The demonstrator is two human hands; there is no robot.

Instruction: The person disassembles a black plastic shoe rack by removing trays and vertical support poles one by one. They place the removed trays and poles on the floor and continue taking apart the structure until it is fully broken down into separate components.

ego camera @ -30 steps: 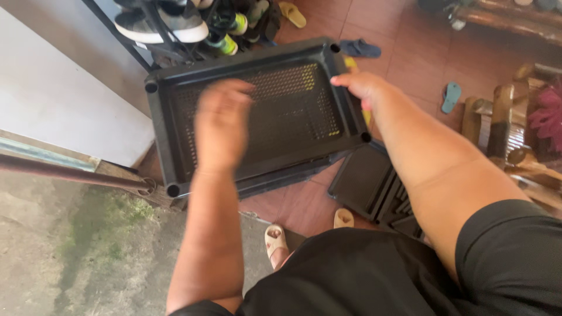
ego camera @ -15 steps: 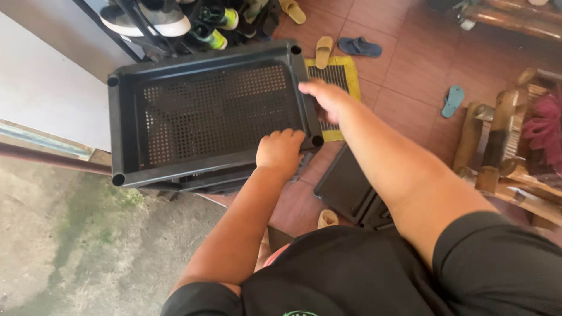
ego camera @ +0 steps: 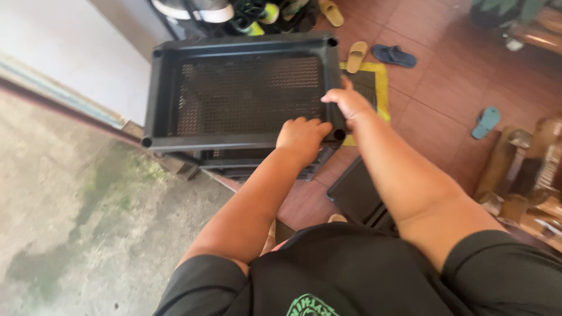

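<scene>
Black perforated plastic tray [ego camera: 246, 93], gripped at 1 corner: left hand [ego camera: 302, 137] clamps the near rim, right hand [ego camera: 349, 105] wraps the side rim, holding it level above more trays [ego camera: 257, 167] just below.

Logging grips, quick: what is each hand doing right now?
Left hand: closed on the black tray's near rim.
Right hand: gripping the tray's right rim.

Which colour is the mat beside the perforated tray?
Yellow border, dark centre; head view.
</scene>
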